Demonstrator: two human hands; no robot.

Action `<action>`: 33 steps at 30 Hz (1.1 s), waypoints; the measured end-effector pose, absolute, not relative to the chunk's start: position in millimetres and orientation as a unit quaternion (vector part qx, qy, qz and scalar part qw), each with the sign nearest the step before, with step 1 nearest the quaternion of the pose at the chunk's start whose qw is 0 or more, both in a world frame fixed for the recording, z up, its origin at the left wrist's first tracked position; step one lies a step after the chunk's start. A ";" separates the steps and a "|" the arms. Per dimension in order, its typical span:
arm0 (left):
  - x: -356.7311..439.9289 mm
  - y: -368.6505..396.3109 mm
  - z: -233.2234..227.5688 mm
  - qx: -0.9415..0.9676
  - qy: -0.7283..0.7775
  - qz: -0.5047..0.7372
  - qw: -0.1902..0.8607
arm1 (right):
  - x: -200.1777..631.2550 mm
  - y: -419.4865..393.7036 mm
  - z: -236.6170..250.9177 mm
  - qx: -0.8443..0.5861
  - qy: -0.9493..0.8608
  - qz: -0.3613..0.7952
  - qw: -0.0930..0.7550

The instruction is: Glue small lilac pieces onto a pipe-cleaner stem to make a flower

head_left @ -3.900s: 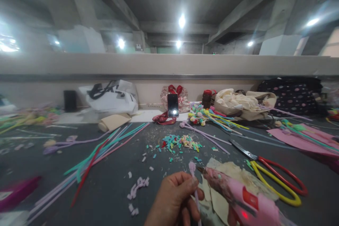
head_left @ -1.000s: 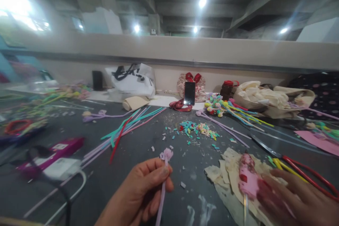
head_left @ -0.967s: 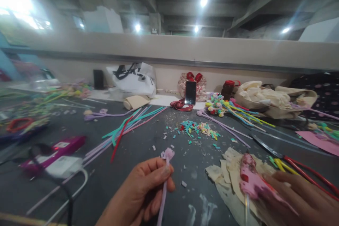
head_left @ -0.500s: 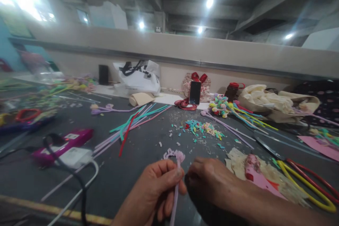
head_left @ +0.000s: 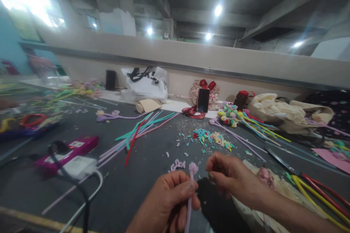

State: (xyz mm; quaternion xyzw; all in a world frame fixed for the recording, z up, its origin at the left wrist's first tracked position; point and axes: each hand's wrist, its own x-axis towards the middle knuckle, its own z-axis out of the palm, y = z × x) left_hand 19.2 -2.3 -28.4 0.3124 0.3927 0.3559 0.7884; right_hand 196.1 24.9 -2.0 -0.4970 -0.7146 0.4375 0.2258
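Observation:
My left hand (head_left: pixel 171 198) is closed, pinching a lilac pipe cleaner stem (head_left: pixel 189 205) between thumb and forefinger. At the stem's top sits a small fuzzy lilac bud (head_left: pixel 193 168). Just behind the left fingers, short lilac pieces (head_left: pixel 177 165) lie in a small heap on the table. My right hand (head_left: pixel 225 173) hovers right of the bud, apart from it, fingers curled and thumb separate; nothing shows between them. Under my right forearm, a pink tool (head_left: pixel 266 177) lies partly hidden on a crumpled pale sheet (head_left: pixel 247 207).
Cut coloured bits (head_left: pixel 212 138) lie scattered mid-table. Long pipe cleaners (head_left: pixel 142 131) spread to the left. Scissors (head_left: pixel 308 182) with red and yellow handles lie right. A purple box (head_left: pixel 87 145) and white adapter (head_left: pixel 79 165) with cables sit left. A phone (head_left: pixel 202 100) leans at the back.
My right hand has lifted slightly, its fingers loosening apart. My left hand has shifted a little right with the stem, and the bud now stands apart from the lilac pieces. The view has tilted slightly.

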 end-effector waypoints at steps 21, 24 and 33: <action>47.9 16.9 -48.1 0.394 0.370 0.320 0.778 | 208.1 18.9 12.4 -0.445 -0.635 0.528 0.347; 48.6 16.4 -50.9 0.395 0.373 0.317 0.778 | 210.0 20.3 15.4 -0.426 -0.691 0.468 0.349; 52.6 19.9 -67.5 0.401 0.368 0.321 0.775 | 216.2 24.5 14.1 -0.400 -0.786 0.324 0.342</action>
